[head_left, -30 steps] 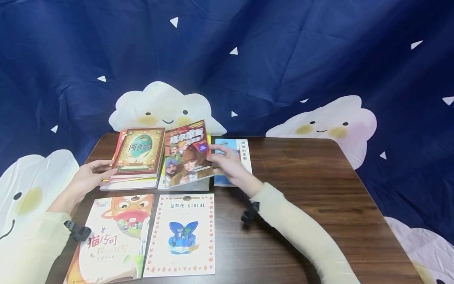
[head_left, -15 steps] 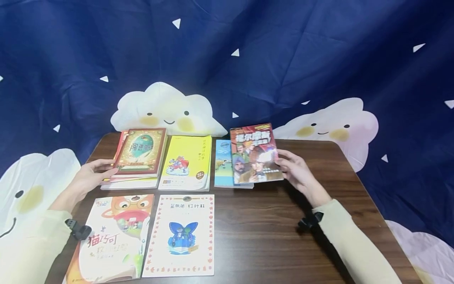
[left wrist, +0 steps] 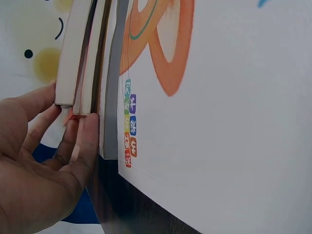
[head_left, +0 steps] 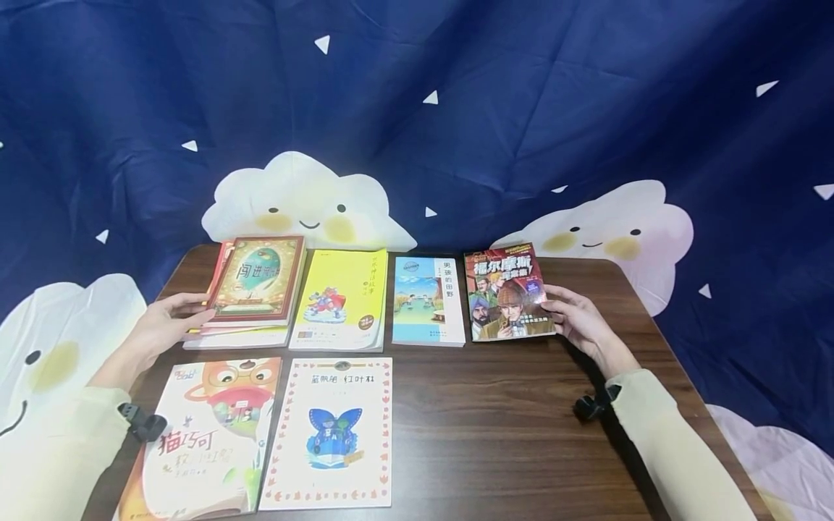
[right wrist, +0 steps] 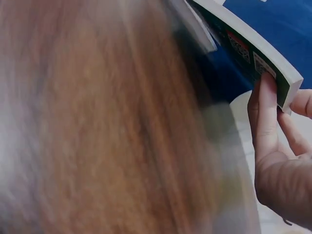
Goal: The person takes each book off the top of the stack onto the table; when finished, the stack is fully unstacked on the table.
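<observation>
At the right back of the table, my right hand (head_left: 582, 322) pinches the right edge of a detective book (head_left: 511, 297) with a red top. The right wrist view shows that book's dark green underside (right wrist: 243, 53) lifted off the wood, fingers beneath. My left hand (head_left: 163, 325) holds the left end of a book stack (head_left: 237, 336) at the left back, topped by a red-brown hardcover (head_left: 257, 278). Seen from the left wrist, thumb and fingers are bent about the ends of the upper books (left wrist: 80, 58). Between the hands lie a yellow book (head_left: 342, 289) and a blue-and-white book (head_left: 423, 311).
In the front row lie a white book with an orange cat (head_left: 208, 434) and a white book with a blue butterfly (head_left: 335, 463). Brown wood table (head_left: 508, 420) extends to the right. A blue cloud-printed curtain (head_left: 456, 145) hangs behind the table's back edge.
My right hand has carried the detective book rightward from over the yellow book, past the blue-and-white one, and lowered it. Both covers beneath now show fully. The left hand stays at the stack.
</observation>
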The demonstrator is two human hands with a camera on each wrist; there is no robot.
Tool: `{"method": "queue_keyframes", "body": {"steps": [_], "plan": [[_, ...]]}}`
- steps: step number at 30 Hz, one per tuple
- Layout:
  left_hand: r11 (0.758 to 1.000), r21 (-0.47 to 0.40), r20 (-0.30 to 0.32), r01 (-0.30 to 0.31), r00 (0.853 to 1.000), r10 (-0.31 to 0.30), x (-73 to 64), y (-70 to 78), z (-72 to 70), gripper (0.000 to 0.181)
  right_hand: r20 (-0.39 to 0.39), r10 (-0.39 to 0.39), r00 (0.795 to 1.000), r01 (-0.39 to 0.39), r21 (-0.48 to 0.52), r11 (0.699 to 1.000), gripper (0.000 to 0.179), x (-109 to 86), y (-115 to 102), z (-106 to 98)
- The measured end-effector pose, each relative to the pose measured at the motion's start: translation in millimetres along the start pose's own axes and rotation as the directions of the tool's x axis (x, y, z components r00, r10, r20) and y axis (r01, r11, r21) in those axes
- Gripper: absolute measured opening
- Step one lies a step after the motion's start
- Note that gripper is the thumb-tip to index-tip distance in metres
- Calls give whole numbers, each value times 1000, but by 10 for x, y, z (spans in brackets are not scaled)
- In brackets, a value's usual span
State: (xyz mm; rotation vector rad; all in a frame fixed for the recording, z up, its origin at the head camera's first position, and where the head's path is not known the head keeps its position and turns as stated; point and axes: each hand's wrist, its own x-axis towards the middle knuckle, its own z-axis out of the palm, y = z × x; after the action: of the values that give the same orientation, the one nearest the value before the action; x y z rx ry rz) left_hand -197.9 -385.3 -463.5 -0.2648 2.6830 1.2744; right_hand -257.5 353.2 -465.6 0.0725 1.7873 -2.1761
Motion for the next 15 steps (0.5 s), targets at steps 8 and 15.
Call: {"method": "queue_keyframes", "body": {"steps": [8, 15], "plan": [[999, -29, 14, 28, 1000, -28, -11, 5, 1, 83, -39, 11, 999, -19, -235, 972, 32, 110, 62, -80], [1000, -18, 11, 18, 1000, -18, 1, -2, -9, 82, -112, -255, 960, 164, -513, 843, 47, 80, 66, 5]]}}
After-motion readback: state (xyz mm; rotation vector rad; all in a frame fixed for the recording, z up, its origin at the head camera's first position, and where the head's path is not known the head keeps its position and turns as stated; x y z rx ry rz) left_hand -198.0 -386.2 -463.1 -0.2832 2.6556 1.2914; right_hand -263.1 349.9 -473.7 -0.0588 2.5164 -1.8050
